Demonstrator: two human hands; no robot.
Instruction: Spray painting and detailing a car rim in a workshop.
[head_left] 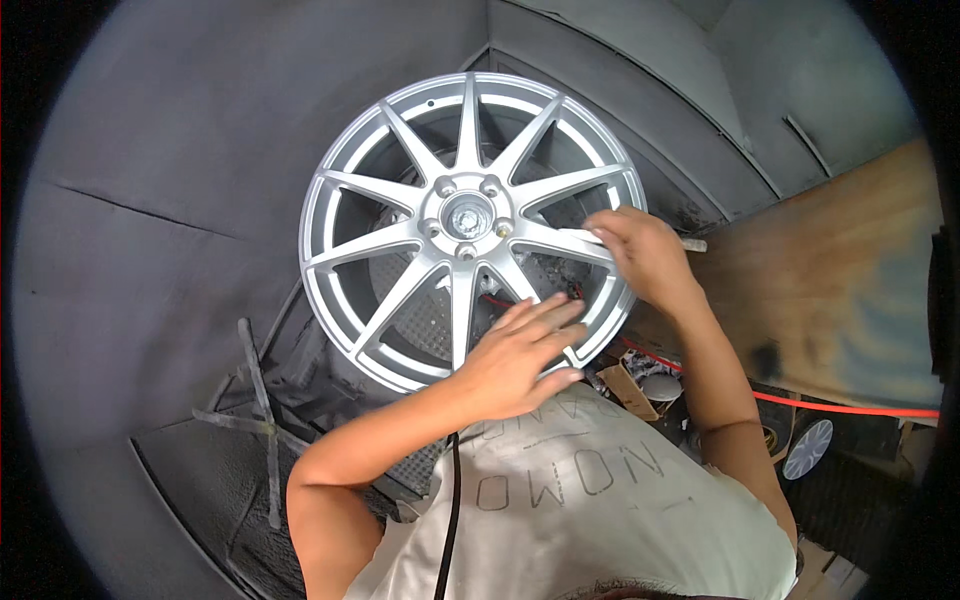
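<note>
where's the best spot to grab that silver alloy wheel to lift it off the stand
Probably the outer rim of the silver wheel, at two opposite sides, coming from the front. It faces the person upright on a centre hub; open gaps between the thin spokes let fingers hook behind the rim. The left hand already rests on the lower edge.

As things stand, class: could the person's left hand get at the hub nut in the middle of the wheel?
Probably yes. The left hand lies flat on the lower spokes of the silver wheel, and nothing covers the hub nut just above it.

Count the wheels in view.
2: a large silver wheel at centre, where the right hand holds a white stick, and a smaller pale wheel lower right; others may be hidden.
</note>
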